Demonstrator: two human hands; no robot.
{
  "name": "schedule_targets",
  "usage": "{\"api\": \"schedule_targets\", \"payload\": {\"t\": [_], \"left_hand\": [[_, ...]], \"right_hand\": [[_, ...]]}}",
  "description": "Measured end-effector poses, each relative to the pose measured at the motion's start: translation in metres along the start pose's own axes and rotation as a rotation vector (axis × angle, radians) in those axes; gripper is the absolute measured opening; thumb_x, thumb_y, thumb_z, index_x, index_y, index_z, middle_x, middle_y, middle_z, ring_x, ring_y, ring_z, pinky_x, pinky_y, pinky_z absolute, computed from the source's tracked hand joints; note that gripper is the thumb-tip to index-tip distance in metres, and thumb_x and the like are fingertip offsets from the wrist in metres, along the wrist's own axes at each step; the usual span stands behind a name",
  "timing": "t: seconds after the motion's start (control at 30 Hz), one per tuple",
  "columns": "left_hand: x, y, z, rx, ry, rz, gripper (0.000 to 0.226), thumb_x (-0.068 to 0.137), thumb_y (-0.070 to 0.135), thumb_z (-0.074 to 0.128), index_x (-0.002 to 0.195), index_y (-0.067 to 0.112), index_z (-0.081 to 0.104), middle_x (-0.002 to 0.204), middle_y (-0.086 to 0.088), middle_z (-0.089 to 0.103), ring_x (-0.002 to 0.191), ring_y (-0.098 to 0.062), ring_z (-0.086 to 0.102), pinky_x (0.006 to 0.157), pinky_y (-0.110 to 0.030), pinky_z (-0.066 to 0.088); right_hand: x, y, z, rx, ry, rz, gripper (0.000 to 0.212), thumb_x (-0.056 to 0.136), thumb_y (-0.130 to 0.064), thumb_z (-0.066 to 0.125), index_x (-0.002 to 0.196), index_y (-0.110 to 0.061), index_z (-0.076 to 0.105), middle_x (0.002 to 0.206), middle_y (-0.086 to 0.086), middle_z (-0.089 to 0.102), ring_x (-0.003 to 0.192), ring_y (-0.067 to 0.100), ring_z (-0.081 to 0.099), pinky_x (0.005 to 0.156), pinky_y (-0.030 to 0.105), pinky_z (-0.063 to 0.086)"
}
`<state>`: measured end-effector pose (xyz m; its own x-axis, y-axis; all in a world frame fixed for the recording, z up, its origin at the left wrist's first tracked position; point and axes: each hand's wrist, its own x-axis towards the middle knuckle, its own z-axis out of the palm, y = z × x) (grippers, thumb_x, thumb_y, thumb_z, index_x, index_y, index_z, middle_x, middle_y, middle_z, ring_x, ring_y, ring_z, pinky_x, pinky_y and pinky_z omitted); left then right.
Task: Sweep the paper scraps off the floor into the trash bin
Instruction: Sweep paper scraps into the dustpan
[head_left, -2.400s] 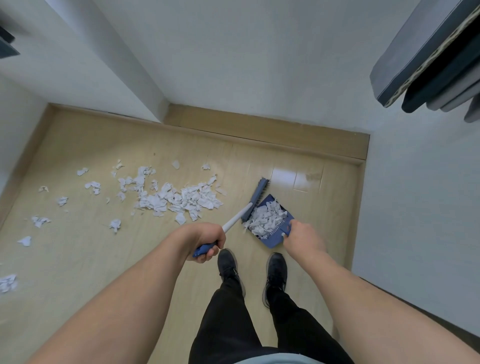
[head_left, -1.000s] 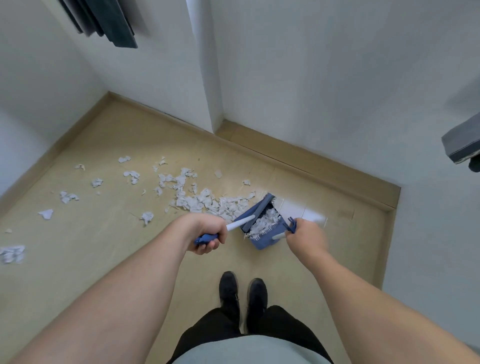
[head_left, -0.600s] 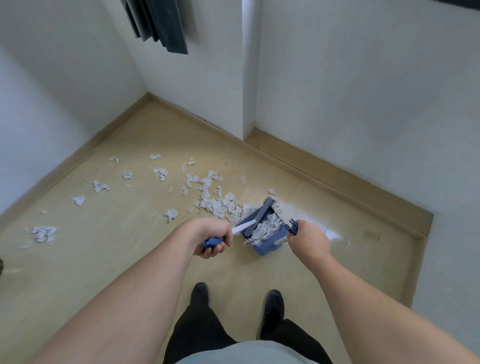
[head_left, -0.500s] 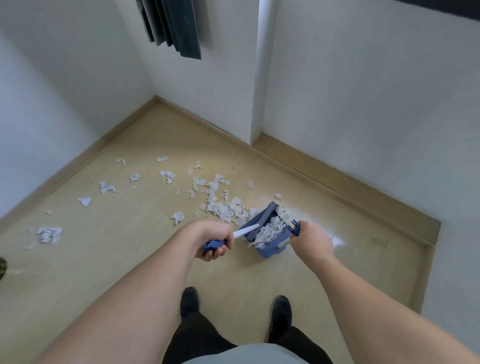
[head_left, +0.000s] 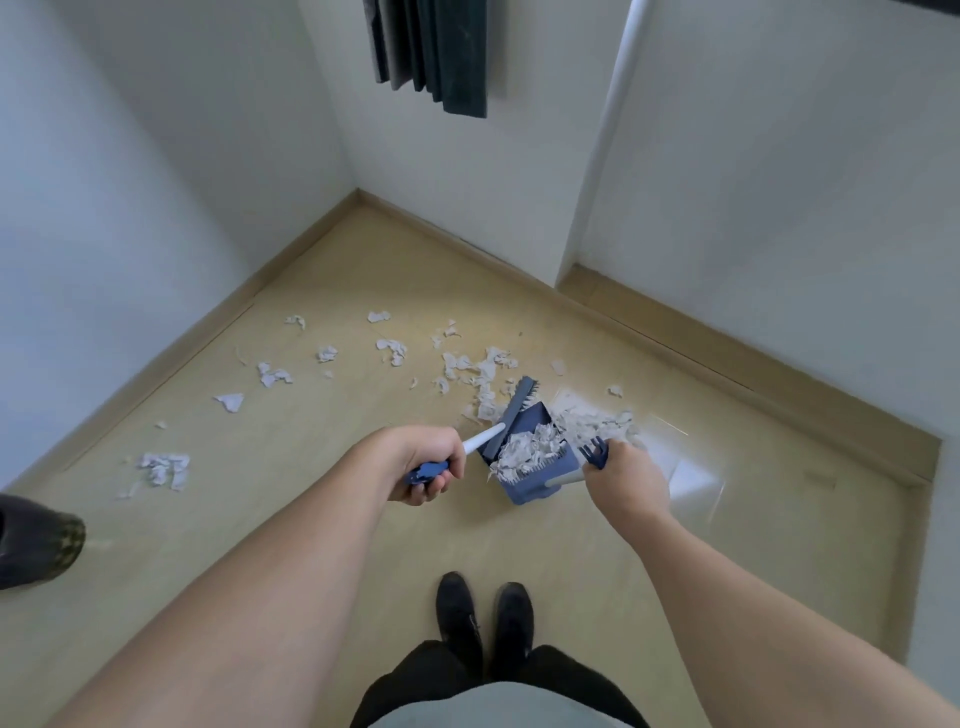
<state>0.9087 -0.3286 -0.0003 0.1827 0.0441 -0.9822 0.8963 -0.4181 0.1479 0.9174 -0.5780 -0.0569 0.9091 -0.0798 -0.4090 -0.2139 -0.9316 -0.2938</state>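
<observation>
My left hand (head_left: 423, 465) grips the blue end of a small brush (head_left: 511, 415) with a white shaft; its bristle head rests against the mouth of a blue dustpan (head_left: 535, 475). My right hand (head_left: 621, 478) holds the dustpan's handle and keeps the pan lifted and tilted, with a heap of white paper scraps (head_left: 527, 447) inside. More scraps (head_left: 470, 364) lie scattered on the wooden floor to the left and beyond the pan. No trash bin is clearly in view.
White walls and a wooden skirting board (head_left: 727, 343) close the corner ahead. A dark curtain (head_left: 431, 52) hangs above. A dark object (head_left: 36, 540) sits at the left edge. My black shoes (head_left: 485, 623) stand below the pan.
The dustpan has risen off the floor and tilted with its paper load. My view has swung left, and a dark object has come in at the left edge.
</observation>
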Motion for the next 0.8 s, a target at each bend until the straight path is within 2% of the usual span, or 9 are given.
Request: {"api": "schedule_targets", "payload": {"t": [0.13, 0.33, 0.6, 0.7, 0.8], "left_hand": [[-0.01, -0.039, -0.02, -0.065, 0.037, -0.01, 0.016, 0.084, 0.014, 0.049, 0.07, 0.015, 0.043, 0.052, 0.004, 0.044, 0.036, -0.005, 0.041, 0.034, -0.014, 0.027], [-0.01, -0.104, -0.076, -0.168, 0.076, 0.037, 0.014, 0.084, 0.013, 0.049, 0.072, 0.014, 0.042, 0.051, 0.004, 0.043, 0.036, -0.006, 0.039, 0.031, -0.014, 0.025], [0.001, -0.203, -0.175, -0.229, 0.124, 0.083, 0.01, 0.082, 0.011, 0.048, 0.074, 0.014, 0.042, 0.052, 0.003, 0.043, 0.038, -0.008, 0.04, 0.036, -0.014, 0.025], [-0.007, -0.24, -0.202, -0.238, 0.157, 0.1, 0.011, 0.083, 0.01, 0.047, 0.075, 0.014, 0.041, 0.053, 0.003, 0.042, 0.037, -0.009, 0.038, 0.035, -0.013, 0.025], [-0.012, -0.268, -0.222, -0.296, 0.133, 0.086, 0.012, 0.083, 0.011, 0.048, 0.073, 0.014, 0.042, 0.054, 0.003, 0.042, 0.038, -0.009, 0.038, 0.033, -0.013, 0.024]], "right_hand": [[-0.007, -0.034, 0.012, 0.002, -0.036, -0.044, 0.008, 0.09, -0.018, 0.051, 0.082, -0.015, 0.05, 0.07, 0.002, 0.054, 0.06, 0.021, 0.05, 0.046, 0.024, 0.031], [-0.03, -0.092, 0.045, 0.06, -0.025, -0.084, 0.015, 0.09, -0.016, 0.052, 0.075, -0.014, 0.049, 0.064, 0.002, 0.05, 0.052, 0.018, 0.046, 0.046, 0.024, 0.033], [-0.091, -0.203, 0.107, 0.085, 0.04, -0.026, 0.013, 0.091, -0.019, 0.052, 0.079, -0.013, 0.051, 0.064, 0.0, 0.049, 0.051, 0.016, 0.044, 0.046, 0.024, 0.031], [-0.118, -0.242, 0.125, 0.093, 0.041, -0.001, 0.011, 0.091, -0.02, 0.051, 0.083, -0.013, 0.055, 0.067, 0.002, 0.054, 0.055, 0.019, 0.05, 0.047, 0.024, 0.035], [-0.14, -0.263, 0.137, 0.082, 0.04, -0.006, 0.013, 0.092, -0.02, 0.05, 0.081, -0.013, 0.052, 0.063, 0.0, 0.049, 0.052, 0.014, 0.044, 0.046, 0.024, 0.029]]}}
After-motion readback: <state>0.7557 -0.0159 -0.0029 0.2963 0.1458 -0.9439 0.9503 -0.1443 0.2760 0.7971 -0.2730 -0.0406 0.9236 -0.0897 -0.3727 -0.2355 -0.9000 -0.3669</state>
